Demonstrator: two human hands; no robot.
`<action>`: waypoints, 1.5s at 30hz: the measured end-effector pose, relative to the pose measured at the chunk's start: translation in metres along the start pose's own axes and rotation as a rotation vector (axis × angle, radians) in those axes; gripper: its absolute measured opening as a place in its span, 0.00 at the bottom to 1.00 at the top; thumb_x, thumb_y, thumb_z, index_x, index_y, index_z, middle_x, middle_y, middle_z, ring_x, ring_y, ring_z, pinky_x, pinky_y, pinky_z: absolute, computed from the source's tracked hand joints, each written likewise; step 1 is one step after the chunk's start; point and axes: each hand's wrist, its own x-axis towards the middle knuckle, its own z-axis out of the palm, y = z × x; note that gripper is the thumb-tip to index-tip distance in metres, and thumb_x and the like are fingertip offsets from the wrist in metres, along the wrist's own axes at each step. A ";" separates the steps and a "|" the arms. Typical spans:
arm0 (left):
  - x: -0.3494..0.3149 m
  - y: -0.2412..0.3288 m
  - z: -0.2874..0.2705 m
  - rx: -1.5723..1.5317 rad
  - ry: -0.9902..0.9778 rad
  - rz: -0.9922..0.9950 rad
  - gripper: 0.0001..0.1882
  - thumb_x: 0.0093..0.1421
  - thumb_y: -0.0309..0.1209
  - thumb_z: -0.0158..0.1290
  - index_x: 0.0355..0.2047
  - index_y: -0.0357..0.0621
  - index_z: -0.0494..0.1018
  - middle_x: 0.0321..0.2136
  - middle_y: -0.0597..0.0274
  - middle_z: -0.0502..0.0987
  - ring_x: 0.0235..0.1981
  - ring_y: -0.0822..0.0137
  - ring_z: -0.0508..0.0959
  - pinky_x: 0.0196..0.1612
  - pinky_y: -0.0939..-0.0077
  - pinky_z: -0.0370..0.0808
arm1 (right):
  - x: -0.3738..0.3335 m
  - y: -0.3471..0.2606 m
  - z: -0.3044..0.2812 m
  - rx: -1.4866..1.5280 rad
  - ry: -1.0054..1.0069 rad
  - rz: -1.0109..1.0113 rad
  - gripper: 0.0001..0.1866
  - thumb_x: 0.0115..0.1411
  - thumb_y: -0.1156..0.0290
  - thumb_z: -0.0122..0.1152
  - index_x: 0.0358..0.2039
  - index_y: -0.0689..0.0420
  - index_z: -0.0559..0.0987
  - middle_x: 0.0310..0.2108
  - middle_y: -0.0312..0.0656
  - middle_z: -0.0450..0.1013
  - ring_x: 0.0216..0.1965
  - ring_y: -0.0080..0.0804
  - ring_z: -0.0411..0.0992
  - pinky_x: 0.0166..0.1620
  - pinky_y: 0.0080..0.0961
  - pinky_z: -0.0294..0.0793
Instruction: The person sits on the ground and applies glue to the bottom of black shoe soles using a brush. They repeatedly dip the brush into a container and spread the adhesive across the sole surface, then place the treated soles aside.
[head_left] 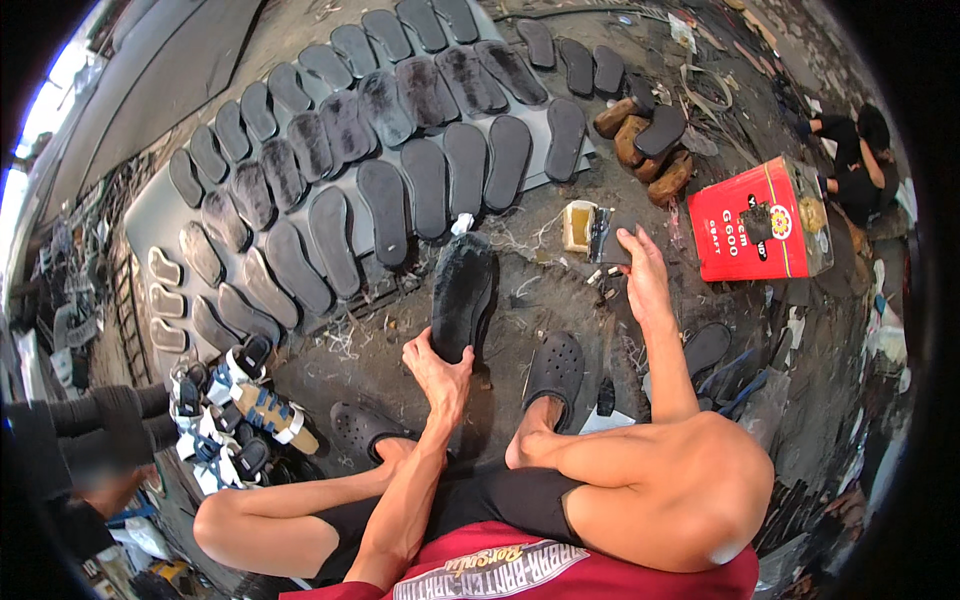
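Observation:
My left hand (438, 368) grips the near end of a black shoe sole (462, 285), thumb on one side and fingers on the other. The sole points away from me, and its upper face looks shiny and wet in places. In my right hand (648, 272) a dark flat spreader (612, 243) is pinched between thumb and fingers. Its far edge is beside a small, pale, squarish container (577, 227) with amber stuff inside; whether they touch I cannot tell. A crumpled white scrap (462, 223) lies at the sole's far end.
Several dark soles lie in rows on a grey sheet (560, 192). Brown shoe lasts (632, 140) and a red rectangular tin (745, 225) stand to the right. Finished sandals (245, 410) are heaped at left. Another person (862, 165) sits far right; a further person's arm (115, 490) shows at left.

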 end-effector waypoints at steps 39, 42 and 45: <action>0.427 0.255 0.165 -0.751 0.028 0.147 0.26 0.68 0.43 0.69 0.56 0.33 0.80 0.49 0.57 0.85 0.51 0.68 0.81 0.59 0.70 0.76 | 0.041 -0.002 -0.015 -0.083 0.054 0.190 0.18 0.75 0.66 0.62 0.57 0.66 0.79 0.47 0.34 0.80 0.49 0.20 0.72 0.56 0.21 0.70; 0.262 0.199 0.123 -0.747 0.051 0.104 0.12 0.73 0.32 0.62 0.50 0.37 0.80 0.42 0.66 0.82 0.44 0.72 0.78 0.54 0.73 0.75 | 0.061 0.006 -0.015 -0.359 -0.022 0.084 0.28 0.75 0.63 0.65 0.64 0.72 0.74 0.59 0.47 0.81 0.60 0.29 0.77 0.63 0.29 0.73; 0.121 0.154 0.087 -0.661 -0.288 -0.013 0.10 0.73 0.25 0.58 0.53 0.37 0.79 0.42 0.65 0.81 0.44 0.74 0.78 0.50 0.75 0.78 | 0.069 0.026 -0.002 -0.591 0.116 -0.209 0.19 0.72 0.66 0.67 0.56 0.67 0.80 0.36 0.52 0.82 0.36 0.36 0.81 0.42 0.34 0.79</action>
